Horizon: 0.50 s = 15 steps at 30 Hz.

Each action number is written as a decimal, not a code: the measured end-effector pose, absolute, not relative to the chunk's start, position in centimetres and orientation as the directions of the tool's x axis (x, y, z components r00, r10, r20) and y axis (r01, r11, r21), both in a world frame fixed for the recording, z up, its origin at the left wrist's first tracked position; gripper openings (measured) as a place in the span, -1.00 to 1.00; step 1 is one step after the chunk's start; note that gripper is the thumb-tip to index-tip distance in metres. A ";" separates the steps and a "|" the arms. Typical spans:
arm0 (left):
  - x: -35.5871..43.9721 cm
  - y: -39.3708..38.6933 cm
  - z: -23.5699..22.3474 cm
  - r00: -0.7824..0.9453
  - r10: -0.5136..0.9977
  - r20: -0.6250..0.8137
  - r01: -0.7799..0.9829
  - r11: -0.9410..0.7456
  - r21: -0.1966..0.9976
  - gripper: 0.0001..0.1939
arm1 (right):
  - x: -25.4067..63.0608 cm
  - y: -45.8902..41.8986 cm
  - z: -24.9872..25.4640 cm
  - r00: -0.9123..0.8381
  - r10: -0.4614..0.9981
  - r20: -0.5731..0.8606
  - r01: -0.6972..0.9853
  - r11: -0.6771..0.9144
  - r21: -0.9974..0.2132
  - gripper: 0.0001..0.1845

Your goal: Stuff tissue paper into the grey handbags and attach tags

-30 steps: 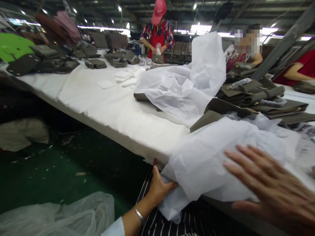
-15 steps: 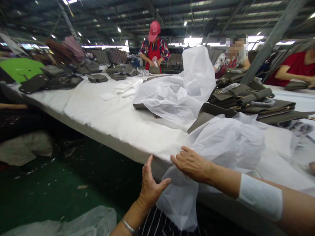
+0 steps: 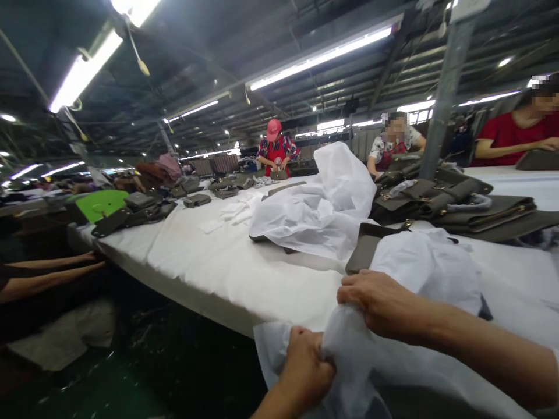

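White tissue sheet (image 3: 419, 273), bunched inside both fists

Bare table cloth (image 3: 209, 265) at centre left is left passable; centre right is blocked by crumpled white sheet (image 3: 318, 212) and stacked bags (image 3: 454, 201)

No readable text, seemingly, anywhere.
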<state>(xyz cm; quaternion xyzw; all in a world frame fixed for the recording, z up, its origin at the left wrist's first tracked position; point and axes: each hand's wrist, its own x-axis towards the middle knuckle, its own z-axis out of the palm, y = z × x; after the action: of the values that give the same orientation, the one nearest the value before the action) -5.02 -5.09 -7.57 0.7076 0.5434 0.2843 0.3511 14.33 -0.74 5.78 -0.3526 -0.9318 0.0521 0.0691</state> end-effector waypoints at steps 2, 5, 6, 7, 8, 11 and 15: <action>-6.6 -4.4 -6.4 0.360 0.926 -0.110 0.351 -0.025 0.936 -0.96 | 15.2 -1.6 5.7 -0.813 0.564 0.149 0.555 0.826 -0.096 -0.38; -8.8 -3.6 -4.4 0.476 0.848 -0.234 0.042 0.244 0.969 -0.76 | 15.9 -3.1 4.4 -0.898 0.401 0.180 0.396 0.916 -0.065 0.08; -9.2 -3.4 -3.8 0.500 0.832 -0.240 -0.031 0.295 0.955 -0.69 | 15.9 -3.5 3.6 -0.911 0.367 0.187 0.365 0.930 -0.042 0.15; -9.3 -3.4 -3.4 0.521 0.820 -0.238 -0.099 0.334 0.937 -0.64 | 15.8 -3.8 2.5 -0.915 0.348 0.204 0.355 0.935 -0.005 0.17; -9.1 -3.5 -3.1 0.543 0.809 -0.227 -0.164 0.367 0.916 -0.60 | 15.6 -4.0 1.4 -0.908 0.349 0.233 0.368 0.929 0.043 0.13; -7.5 -4.4 -2.8 0.584 0.791 -0.182 -0.319 0.430 0.845 -0.57 | 14.9 -3.7 -1.5 -0.855 0.408 0.319 0.470 0.871 0.143 -0.11; -5.8 -5.0 -2.0 0.610 0.775 -0.162 -0.213 0.358 0.909 -0.53 | 15.2 -3.0 -1.4 -0.814 0.480 0.326 0.472 0.875 -0.110 -0.16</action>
<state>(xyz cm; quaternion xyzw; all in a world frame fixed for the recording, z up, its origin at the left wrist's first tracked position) -5.80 -5.03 -1.99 0.4658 0.3015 0.3222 0.7670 15.18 -3.03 -1.44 -0.2498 -0.9524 0.0120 0.1743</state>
